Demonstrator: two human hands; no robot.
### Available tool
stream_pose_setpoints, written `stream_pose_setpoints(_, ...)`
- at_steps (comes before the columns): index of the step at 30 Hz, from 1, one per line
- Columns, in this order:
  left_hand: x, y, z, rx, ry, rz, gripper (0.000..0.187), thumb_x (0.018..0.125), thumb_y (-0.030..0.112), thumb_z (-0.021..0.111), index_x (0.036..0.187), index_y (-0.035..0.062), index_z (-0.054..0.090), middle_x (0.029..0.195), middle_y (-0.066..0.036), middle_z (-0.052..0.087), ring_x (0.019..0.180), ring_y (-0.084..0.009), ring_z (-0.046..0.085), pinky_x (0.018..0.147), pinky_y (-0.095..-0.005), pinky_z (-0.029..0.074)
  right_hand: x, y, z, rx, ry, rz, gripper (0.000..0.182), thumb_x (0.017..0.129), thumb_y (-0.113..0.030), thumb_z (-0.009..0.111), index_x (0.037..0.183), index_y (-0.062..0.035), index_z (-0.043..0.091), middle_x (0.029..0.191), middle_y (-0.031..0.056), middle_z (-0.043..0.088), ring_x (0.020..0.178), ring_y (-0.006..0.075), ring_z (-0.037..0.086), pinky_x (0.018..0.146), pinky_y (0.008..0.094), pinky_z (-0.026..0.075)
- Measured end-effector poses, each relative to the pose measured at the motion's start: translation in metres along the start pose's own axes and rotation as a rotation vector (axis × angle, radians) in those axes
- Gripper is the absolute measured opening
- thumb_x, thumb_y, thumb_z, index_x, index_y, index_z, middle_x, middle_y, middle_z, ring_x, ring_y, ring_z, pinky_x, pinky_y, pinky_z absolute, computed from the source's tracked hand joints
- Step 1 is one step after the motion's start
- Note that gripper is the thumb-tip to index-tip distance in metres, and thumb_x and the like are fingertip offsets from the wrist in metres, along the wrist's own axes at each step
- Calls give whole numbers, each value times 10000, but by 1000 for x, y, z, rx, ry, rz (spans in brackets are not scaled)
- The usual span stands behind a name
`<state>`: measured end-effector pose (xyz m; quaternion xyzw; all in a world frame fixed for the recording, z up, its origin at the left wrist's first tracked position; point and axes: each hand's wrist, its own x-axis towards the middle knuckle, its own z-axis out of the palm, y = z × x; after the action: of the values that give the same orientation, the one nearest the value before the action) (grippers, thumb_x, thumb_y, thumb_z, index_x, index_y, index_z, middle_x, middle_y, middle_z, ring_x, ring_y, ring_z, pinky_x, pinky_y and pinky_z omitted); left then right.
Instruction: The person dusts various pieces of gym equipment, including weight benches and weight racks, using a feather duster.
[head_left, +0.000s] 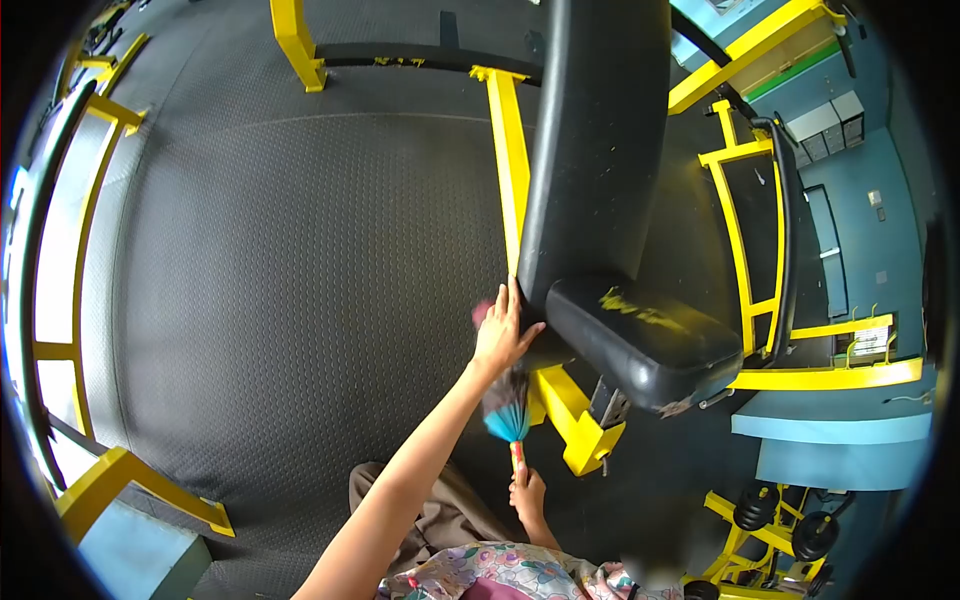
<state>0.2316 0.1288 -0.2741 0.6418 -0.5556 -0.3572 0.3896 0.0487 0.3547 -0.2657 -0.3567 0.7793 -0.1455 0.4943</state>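
Two bare hands are at work here, close in by the black padded bench, and the right hand (pixel 527 497) has its fingers wrapped firmly round the handle (pixel 517 455) of a feather duster (pixel 507 415)! Up goes the line of that duster, bright blue at the base of the plumes, dark through the middle, a reddish tip (pixel 482 314) showing beyond the left hand. It sits just left of the bench, alongside the yellow beam (pixel 575 410) under the seat.

And the left hand (pixel 503 333), arm at full stretch, lies with fingers extended and thumb spread at the lower corner of the long backrest (pixel 600 140), clasping nothing visible; how firmly it presses, I cannot tell. Part of the plumage is hidden beneath it.

Right beside that thumb comes the short seat pad (pixel 650 345), black, with a ragged yellow streak across its top and a scuffed outer end. A yellow upright (pixel 508 150) runs along the backrest's left side. Dark textured flooring (pixel 300 280) spreads wide to the left, and down in the lower right corner, black weight plates (pixel 756 508) hang on a yellow rack (pixel 745 550)!
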Motion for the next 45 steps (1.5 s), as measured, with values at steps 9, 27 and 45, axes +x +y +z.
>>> stream_pose_setpoints(9,36,27,-28,-31,-67,11,1037,651,69,709,1348,-5,-55,1203,-289,357,1111,-420,403,958,-397,354,43,-33,37,535,-117,180,438,867,-484,434,778,-55,432,504,-13,373,341,62,312,326,200,263)
stream_pose_setpoints(27,117,13,-58,-462,-69,85,843,803,328,600,1324,-76,75,1284,-309,307,1220,-355,327,998,-370,295,80,-99,124,355,20,110,371,889,-406,435,845,-39,471,555,-21,423,442,63,411,390,198,313)
stream_pose_setpoints(45,130,10,-57,-456,-195,77,811,851,320,528,1264,-157,20,1172,-400,348,1110,-448,417,946,-405,351,290,-212,177,423,-5,-70,374,866,-294,514,1106,-10,472,901,99,534,782,157,511,646,284,417)
